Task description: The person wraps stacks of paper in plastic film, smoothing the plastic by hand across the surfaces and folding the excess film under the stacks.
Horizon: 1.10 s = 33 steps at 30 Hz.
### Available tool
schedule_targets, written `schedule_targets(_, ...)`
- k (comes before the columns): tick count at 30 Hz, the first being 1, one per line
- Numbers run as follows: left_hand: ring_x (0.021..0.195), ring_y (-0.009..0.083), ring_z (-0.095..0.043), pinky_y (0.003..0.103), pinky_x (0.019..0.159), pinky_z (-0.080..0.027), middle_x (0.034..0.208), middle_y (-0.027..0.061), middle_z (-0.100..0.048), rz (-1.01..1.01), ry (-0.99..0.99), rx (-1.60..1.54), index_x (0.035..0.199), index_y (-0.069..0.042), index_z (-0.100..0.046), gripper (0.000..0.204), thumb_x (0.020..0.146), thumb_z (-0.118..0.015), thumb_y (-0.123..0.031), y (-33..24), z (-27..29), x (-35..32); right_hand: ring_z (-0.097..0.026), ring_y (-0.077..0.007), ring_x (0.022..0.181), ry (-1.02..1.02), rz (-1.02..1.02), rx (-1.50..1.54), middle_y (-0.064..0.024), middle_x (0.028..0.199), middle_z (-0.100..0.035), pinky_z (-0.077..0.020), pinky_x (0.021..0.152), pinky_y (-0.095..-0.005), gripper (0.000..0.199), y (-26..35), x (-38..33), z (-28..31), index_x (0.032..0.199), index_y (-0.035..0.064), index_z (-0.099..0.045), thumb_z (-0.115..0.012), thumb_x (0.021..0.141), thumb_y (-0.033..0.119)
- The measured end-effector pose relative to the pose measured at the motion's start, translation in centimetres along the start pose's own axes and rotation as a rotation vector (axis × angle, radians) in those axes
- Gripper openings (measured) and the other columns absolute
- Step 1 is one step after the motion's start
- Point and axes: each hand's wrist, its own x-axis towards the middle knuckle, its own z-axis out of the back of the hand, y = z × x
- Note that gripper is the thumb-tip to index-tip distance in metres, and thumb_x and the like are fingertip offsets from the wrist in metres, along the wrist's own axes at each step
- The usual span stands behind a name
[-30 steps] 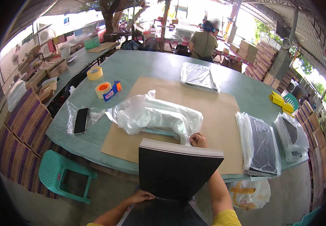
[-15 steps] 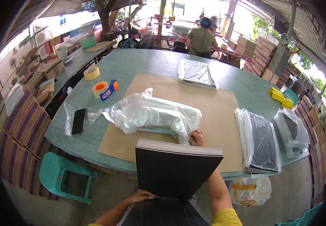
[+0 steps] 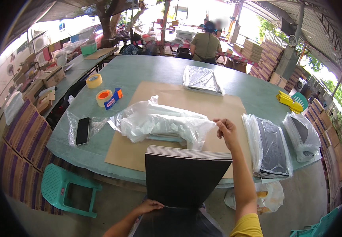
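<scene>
A thick stack of black boards with pale edges (image 3: 186, 175) stands tilted upright in front of me at the table's near edge. Below it lies a black panel in clear plastic film (image 3: 175, 223). My left hand (image 3: 150, 206) is closed at the lower left corner of the stack, apparently pinching the film's edge. My right hand (image 3: 227, 132) reaches past the stack over the table. Its fingertips pinch a corner of a crumpled translucent plastic bag (image 3: 167, 124), pulled out to a point. The bag lies in a heap on brown paper (image 3: 228, 106).
Plastic-wrapped black boards (image 3: 273, 144) lie at the right, more (image 3: 202, 79) at the back. Tape rolls (image 3: 94, 81), an orange-and-blue tape dispenser (image 3: 111, 98) and a phone (image 3: 82, 131) are on the left. A green stool (image 3: 70, 189) stands beside stacked cartons (image 3: 28, 134). A person (image 3: 205, 45) sits beyond.
My right hand has risen away from the table's near side, drawing the bag's corner up and to the right. My left hand and the black boards stay nearly in place.
</scene>
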Motion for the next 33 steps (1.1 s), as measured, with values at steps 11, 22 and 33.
schedule_targets(11, 0.089, 0.0121, -0.055, 0.023, 0.08, -0.04, 0.09, 0.0066, -0.062, -0.017, 0.002, -0.11, 0.096, -0.004, -0.06, 0.024, 0.078, -0.057, -0.02, -0.3, -0.4, -0.1, -0.056, -0.0229, 0.085, 0.143, 0.393, -0.957, -0.0166, 0.126, -0.032, -0.0462, 0.075, -0.0307, 0.072, -2.4, 2.3, -1.2, 0.122, 0.0093, -0.033, -0.072, 0.062, 0.019)
schedule_targets(22, 0.087, 0.0115, -0.055, 0.023, 0.079, -0.04, 0.089, 0.0065, -0.062, -0.06, 0.013, -0.062, 0.097, -0.004, -0.059, 0.025, 0.079, -0.056, -0.021, 0.3, -0.2, 0.0, -0.055, -0.0167, 0.057, 0.162, 0.272, -0.895, -0.0109, 0.065, -0.059, -0.0427, 0.055, -0.0291, 0.017, 0.7, 4.4, -2.2, 0.077, 0.0015, -0.061, -0.063, 0.071, 0.017)
schedule_targets(33, 0.073, 0.0139, -0.058, 0.026, 0.067, -0.045, 0.078, 0.009, -0.061, -0.302, -0.579, -0.048, 0.09, 0.0, -0.059, 0.017, 0.077, -0.053, -0.008, -4.7, -1.1, -3.8, -0.05, -0.0202, 0.064, -0.279, 1.109, -0.913, -0.0116, 0.072, -0.052, -0.0383, 0.053, -0.0296, 0.009, 12.9, -3.7, -7.0, 0.066, 0.0, -0.057, -0.06, 0.068, 0.008)
